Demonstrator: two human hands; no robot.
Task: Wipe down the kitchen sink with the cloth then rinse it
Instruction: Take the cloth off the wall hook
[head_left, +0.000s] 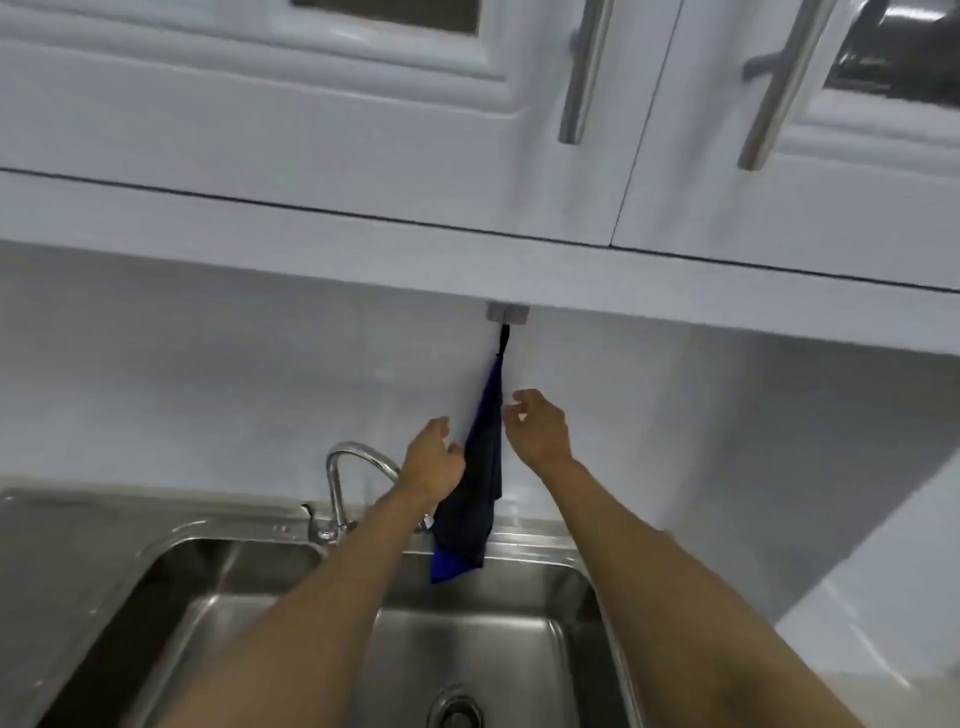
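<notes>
Head view is showing both arms reaching up over the sink (171, 561) toward the cloth (480, 493), which is hanging by a black loop (504, 338) from a small hook (508, 314) under the wall cabinet (363, 171), its lower end dangling just above the sink's back rim, beside the faucet (345, 467). Left hand (434, 457) is sitting against the cloth's left edge, fingers loosely curled, not visibly closed on it; can't tell if it's gripping any fabric. Right hand (537, 428) is hovering just right of the cloth's upper part, thumb and fingers parted in a half-open pinch, holding nothing. Step in hand, I'd say: getting the cloth off the hook; wiping and rinsing not yet started. Risks: pulling straight down instead of lifting the loop clear is likely straining the hook or tearing the loop; a loose one-sided grab is letting the cloth slip and drop into the basin; the left forearm is passing close to the faucet spout, so a sideways tug could knock it.
</notes>
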